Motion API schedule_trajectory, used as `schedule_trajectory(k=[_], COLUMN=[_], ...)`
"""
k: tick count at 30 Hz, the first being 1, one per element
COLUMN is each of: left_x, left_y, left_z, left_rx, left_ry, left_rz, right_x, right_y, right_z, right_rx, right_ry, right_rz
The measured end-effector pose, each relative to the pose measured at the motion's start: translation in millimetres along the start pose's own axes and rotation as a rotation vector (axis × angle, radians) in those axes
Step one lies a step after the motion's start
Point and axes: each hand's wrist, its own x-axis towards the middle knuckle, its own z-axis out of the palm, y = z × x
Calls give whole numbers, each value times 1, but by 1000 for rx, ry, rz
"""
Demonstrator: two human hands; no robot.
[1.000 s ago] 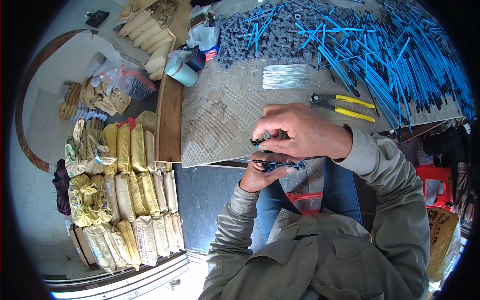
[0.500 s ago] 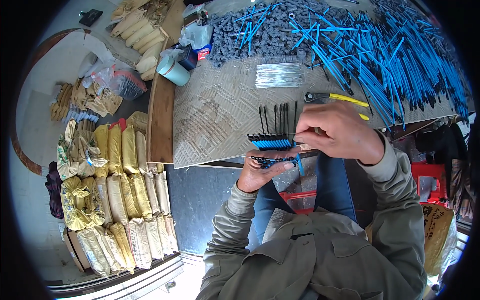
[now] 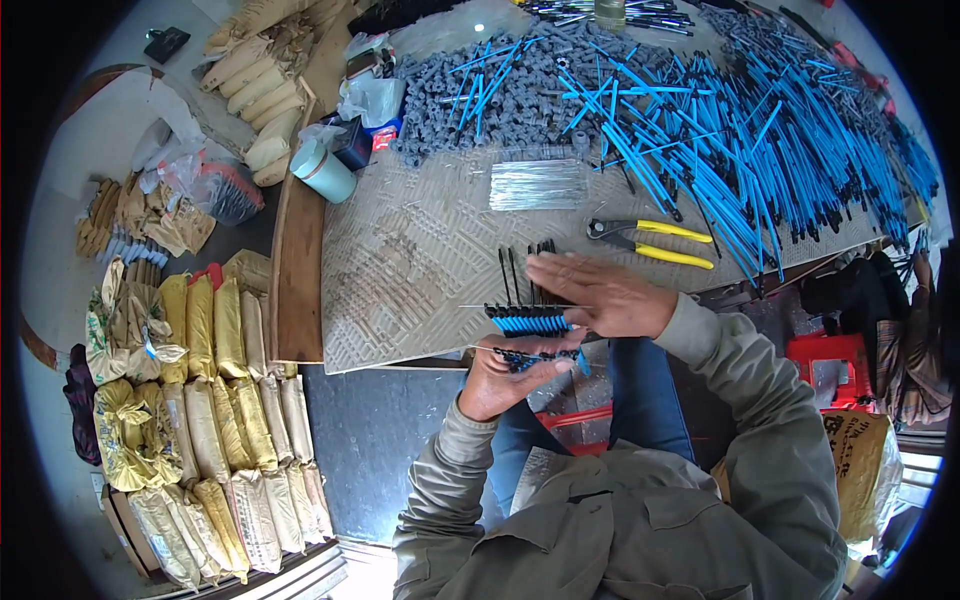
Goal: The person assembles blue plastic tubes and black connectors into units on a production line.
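Here is a tight row of blue plastic tubes with black ends [image 3: 530, 325], side by side in the grip of the left hand [image 3: 488, 388], its fingers curled beneath and its thumb stretched along the near side. Slim black stems [image 3: 508, 275] rise from the row just beyond that hand, and a thin silvery metal wire [image 3: 472, 306] pokes out past its left end. Over comes the right hand [image 3: 608, 295], open, fingers straight and together, screening the row's right end; whether its palm touches the stems, I cannot tell.

Beyond both hands, on the grey, textured bench [image 3: 390, 250], lies a neat bundle of straight silvery wires [image 3: 538, 185]. Just beyond the right hand, yellow-handled metal pliers [image 3: 672, 230] rest with their head to the left. Farther out to its right sprawls a great heap of loose blue-and-black tubes [image 3: 770, 150]; straight out from the left hand, a mound of small grey plastic pieces [image 3: 430, 115]. Off to that hand's left leans a pale green cylindrical cup [image 3: 326, 178].
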Motion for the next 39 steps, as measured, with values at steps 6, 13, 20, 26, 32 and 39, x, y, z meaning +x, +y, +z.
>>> schedule_trajectory(k=[6,13,20,26,32,39], left_x=[3,-27,-37,-48,-41,-67], left_y=[-2,-49,-53,-53,1,5], left_z=[-5,6,-5,-39,-20,-19], left_rx=[82,-776,-1025,581,480,466], left_ry=[-140,-166,-145,-259,-264,-90], left_rz=[71,-32,-353,82,-42,-13], right_x=[22,22,19,25,18,18], right_y=[1,2,12,14,14,14], right_z=[4,13,19,26,28,28], right_rx=[-51,-18,39,101,89,116], right_ry=[-185,-229,-189,-125,-95,-86], right_rz=[-193,-175,-149,-201,-194,-200])
